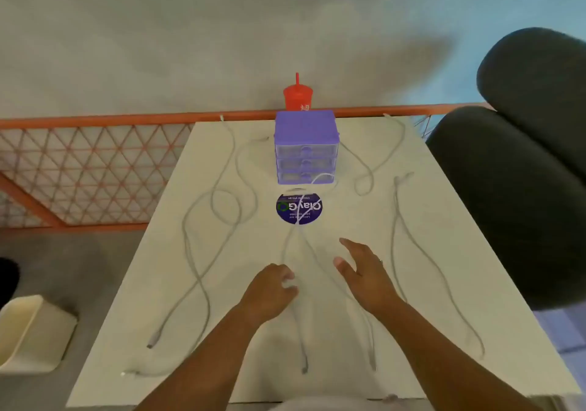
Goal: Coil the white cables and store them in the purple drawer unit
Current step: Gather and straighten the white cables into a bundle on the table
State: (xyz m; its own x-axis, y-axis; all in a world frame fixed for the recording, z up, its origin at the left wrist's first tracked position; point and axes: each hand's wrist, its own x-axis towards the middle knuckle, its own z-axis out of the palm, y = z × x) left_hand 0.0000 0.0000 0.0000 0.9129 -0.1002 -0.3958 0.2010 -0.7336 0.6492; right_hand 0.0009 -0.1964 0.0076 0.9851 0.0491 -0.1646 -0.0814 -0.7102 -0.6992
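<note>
Several white cables lie loose on the white table (428, 220). One middle cable (287, 245) runs from the purple drawer unit (305, 147), across a round sticker, down to the near edge. My left hand (272, 290) sits on that cable with fingers curled around it. My right hand (364, 268) hovers just right of it, fingers spread and empty. Another cable (218, 207) loops on the left, and a third cable (412, 239) runs down the right side. The unit's three clear drawers are closed.
A red cup with a straw (298, 96) stands behind the drawer unit. A round purple sticker (299, 209) lies mid-table. A dark chair (520, 173) is at the right, an orange mesh railing (95, 169) at the left, and a cream bin (31, 334) on the floor.
</note>
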